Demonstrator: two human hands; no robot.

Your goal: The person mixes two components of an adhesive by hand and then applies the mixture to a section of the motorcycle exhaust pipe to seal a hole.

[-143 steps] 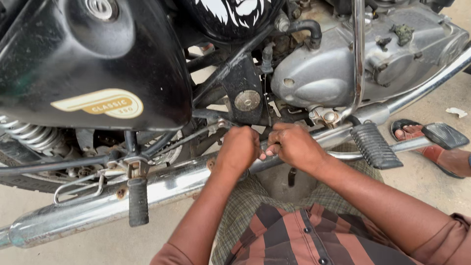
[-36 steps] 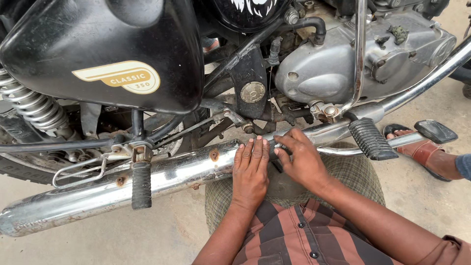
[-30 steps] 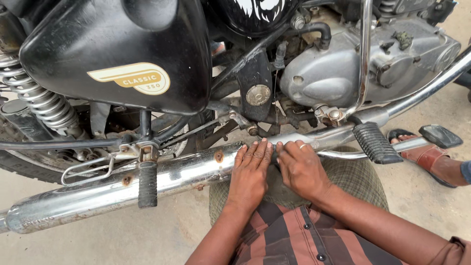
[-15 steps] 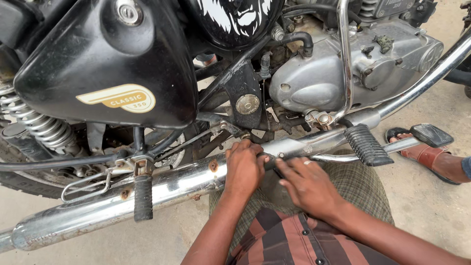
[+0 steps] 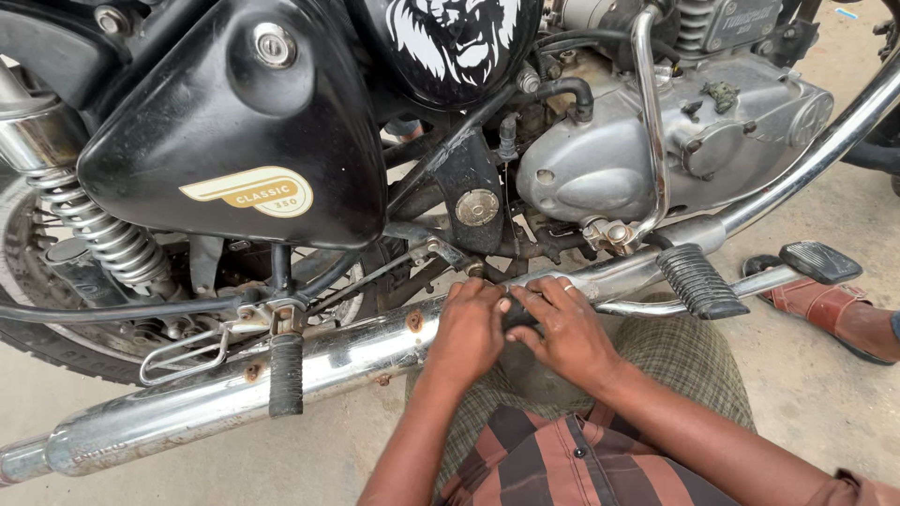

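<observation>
Side of a parked motorcycle, read from left to right. A spring shock absorber (image 5: 103, 239) and a black side cover (image 5: 234, 122) fill the left; a folded footpeg (image 5: 286, 375) hangs below them. The chrome exhaust pipe (image 5: 216, 398) has its long axis running from about 8 o'clock at the tail up to about 2 o'clock near the engine case (image 5: 647, 150).

Left hand (image 5: 469, 333): fingers curled over the top of the pipe, pressing on it. Right hand (image 5: 562, 333): fingers bent, tips meeting a small dark part (image 5: 518, 314) that sits between the two hands, just under the pipe. Whether either hand fully grips this part cannot be told; its shape and long axis are mostly hidden. It lies at about 3 o'clock from the left fingertips and 9 o'clock from the right ones, both equally near.

Further right are a ribbed footrest (image 5: 696, 281), a brake pedal (image 5: 820, 262) and another person's sandalled foot (image 5: 834, 314) on the ground.
</observation>
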